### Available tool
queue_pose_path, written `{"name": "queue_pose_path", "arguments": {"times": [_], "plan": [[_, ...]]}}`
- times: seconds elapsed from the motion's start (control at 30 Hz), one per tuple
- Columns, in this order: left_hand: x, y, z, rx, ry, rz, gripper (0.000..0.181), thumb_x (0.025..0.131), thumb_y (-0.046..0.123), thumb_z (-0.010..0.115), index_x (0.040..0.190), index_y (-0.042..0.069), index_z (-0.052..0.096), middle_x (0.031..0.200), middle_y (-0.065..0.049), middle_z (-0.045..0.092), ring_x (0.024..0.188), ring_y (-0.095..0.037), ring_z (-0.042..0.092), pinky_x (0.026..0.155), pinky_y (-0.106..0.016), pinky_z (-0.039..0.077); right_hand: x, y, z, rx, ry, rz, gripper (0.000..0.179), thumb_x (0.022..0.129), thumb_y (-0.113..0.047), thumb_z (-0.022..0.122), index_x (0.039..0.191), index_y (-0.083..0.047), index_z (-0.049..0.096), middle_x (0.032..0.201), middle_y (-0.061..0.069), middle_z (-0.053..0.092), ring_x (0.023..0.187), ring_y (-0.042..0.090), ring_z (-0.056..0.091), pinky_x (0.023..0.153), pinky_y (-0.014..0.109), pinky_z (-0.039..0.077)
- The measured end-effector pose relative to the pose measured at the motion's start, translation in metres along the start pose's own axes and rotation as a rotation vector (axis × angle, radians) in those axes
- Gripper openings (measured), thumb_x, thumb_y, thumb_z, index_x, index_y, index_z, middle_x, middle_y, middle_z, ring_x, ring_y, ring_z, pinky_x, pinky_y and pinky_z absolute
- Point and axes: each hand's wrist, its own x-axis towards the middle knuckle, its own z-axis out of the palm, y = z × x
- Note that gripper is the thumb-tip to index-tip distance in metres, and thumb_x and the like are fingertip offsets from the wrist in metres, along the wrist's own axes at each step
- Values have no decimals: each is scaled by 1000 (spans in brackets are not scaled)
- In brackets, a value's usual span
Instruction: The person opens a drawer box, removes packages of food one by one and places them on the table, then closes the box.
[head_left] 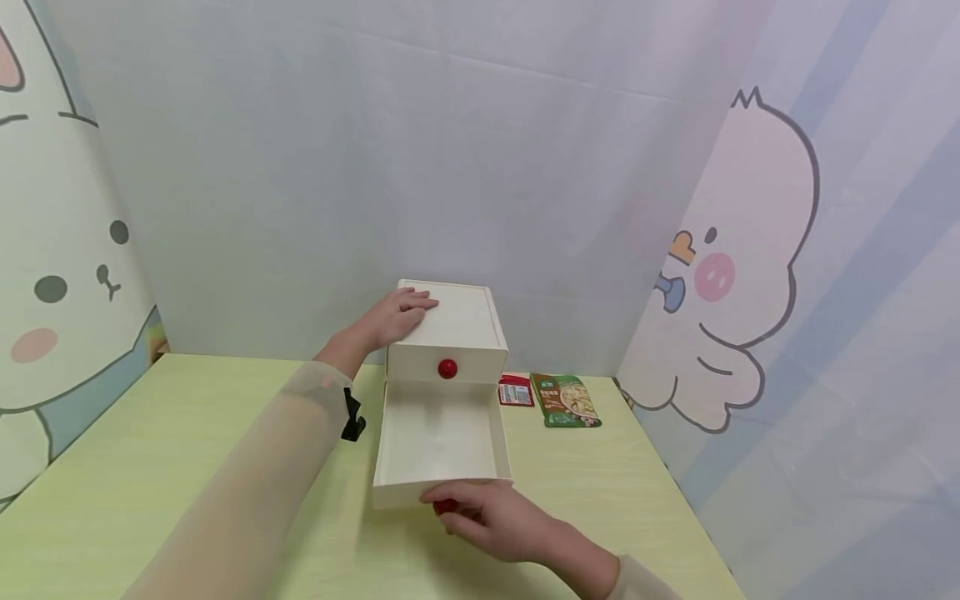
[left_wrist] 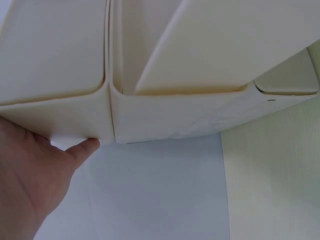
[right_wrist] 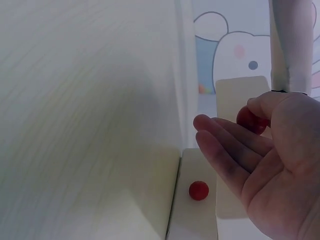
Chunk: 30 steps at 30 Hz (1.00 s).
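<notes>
A white drawer cabinet (head_left: 450, 315) stands on the table with one drawer (head_left: 438, 433) pulled far out toward me. My right hand (head_left: 495, 518) pinches that drawer's round red knob (right_wrist: 250, 120) between thumb and forefinger, the other fingers loosely extended. Above it, the top drawer is closed, with its own red knob (head_left: 447, 369). Another red knob (right_wrist: 198, 191) shows on a lower drawer front in the right wrist view. On the cabinet's top, at the left edge, rests my left hand (head_left: 393, 317), fingers extended; its thumb lies against the side in the left wrist view.
Right of the cabinet, a green and brown food packet (head_left: 566, 402) lies on the pale yellow-green table (head_left: 225, 442). A red and white packet (head_left: 515, 391) lies partly behind the cabinet. Curtains with cartoon animals surround the table. My left wrist wears a black strap (head_left: 352, 417).
</notes>
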Motion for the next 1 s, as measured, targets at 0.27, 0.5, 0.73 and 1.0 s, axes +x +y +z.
{"name": "queue_pose_path", "arguments": {"times": [0.27,0.5,0.73,1.0], "plan": [[-1,0,0,0,-4,-5,55,114,29,34,163,14,54,180,-9,35,173,-36,12,140,-61,9,5,1,-3,72,0,37,31,114,-19,61,144,-16,70,116,3,76,89,-9,63,81,15,60],[0,0,0,3,-5,-8,56,114,28,34,163,13,55,180,-10,36,173,-37,12,140,-61,8,12,4,-4,89,10,19,32,114,-17,60,145,-14,68,117,12,76,90,-7,66,83,15,61],[0,1,0,-2,-3,-4,55,114,28,34,163,12,54,180,-10,36,173,-37,13,140,-61,8,16,8,-6,113,20,7,33,114,-16,60,147,-12,68,120,15,76,93,-3,71,83,16,62],[1,1,0,-1,2,-5,54,114,28,35,162,13,56,179,-10,37,173,-37,13,140,-61,8,20,7,-9,152,15,36,33,114,-16,60,146,-12,68,119,17,75,92,3,75,83,17,63]]}}
